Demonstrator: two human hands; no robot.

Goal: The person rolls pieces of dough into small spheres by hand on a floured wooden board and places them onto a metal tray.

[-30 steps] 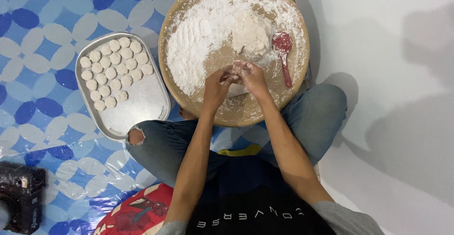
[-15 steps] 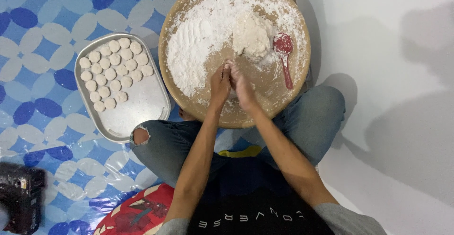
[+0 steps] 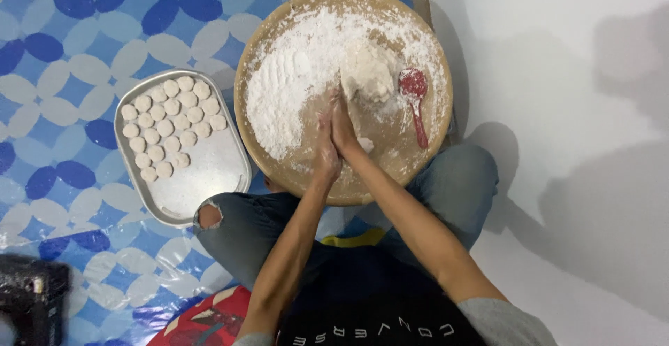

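Over the round floured board (image 3: 279, 172), we press left hand (image 3: 326, 147) and right hand (image 3: 343, 126) flat together, palms closed, fingers pointing far, beside the dough lump (image 3: 367, 74).

I wore blue jeans (image 3: 453, 186), faded, with a ragged tear at the knee on my left leg. My dark top (image 3: 376, 304) had a row of pale lettering across it, and its short sleeves were grey. My forearms were bare. My left hand (image 3: 326, 147) and right hand (image 3: 344, 126) were dusted white with flour.
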